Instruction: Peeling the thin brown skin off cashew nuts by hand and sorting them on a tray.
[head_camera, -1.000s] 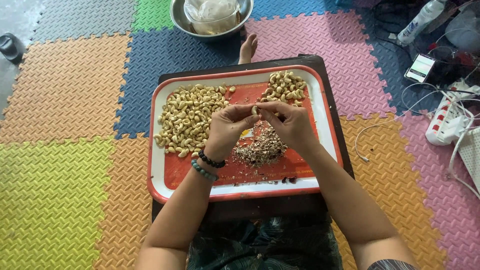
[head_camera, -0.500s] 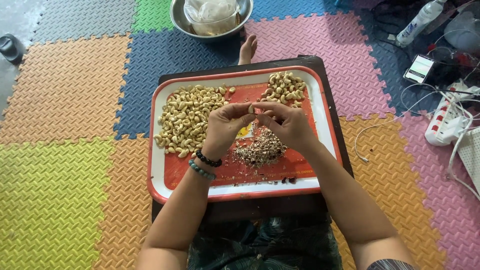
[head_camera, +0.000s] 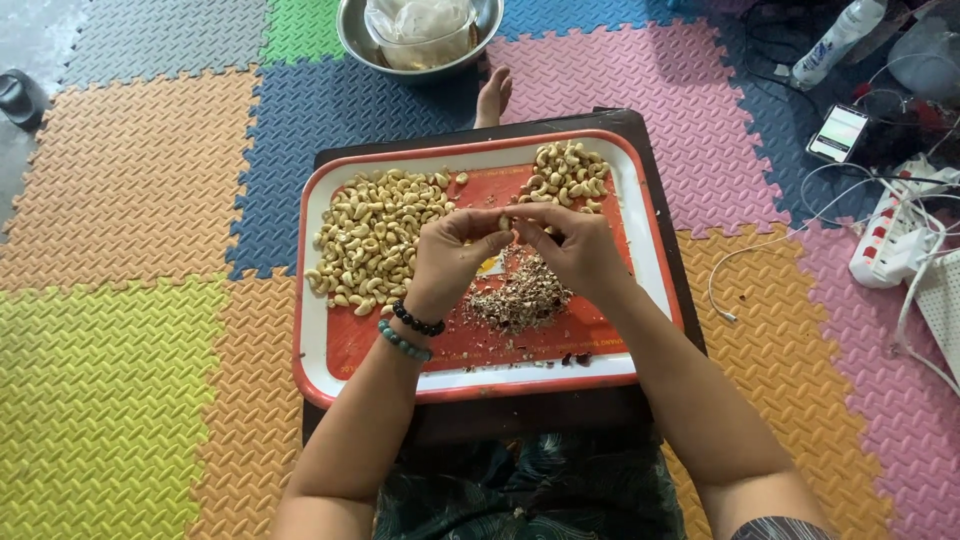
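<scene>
My left hand and my right hand meet above the middle of a red tray with a white rim. Between their fingertips they pinch one pale cashew nut. Two bead bracelets sit on my left wrist. A large heap of cashews lies on the tray's left side. A smaller heap of cashews lies at its far right. Under my hands is a pile of brown skin flakes.
The tray rests on a dark low table over coloured foam floor tiles. A metal bowl holding a plastic bag stands beyond it, next to a bare foot. At right lie a phone, a bottle, cables and a power strip.
The hands stay together over the tray; the fingers have shifted slightly around the nut, turning it. Nothing else has moved.
</scene>
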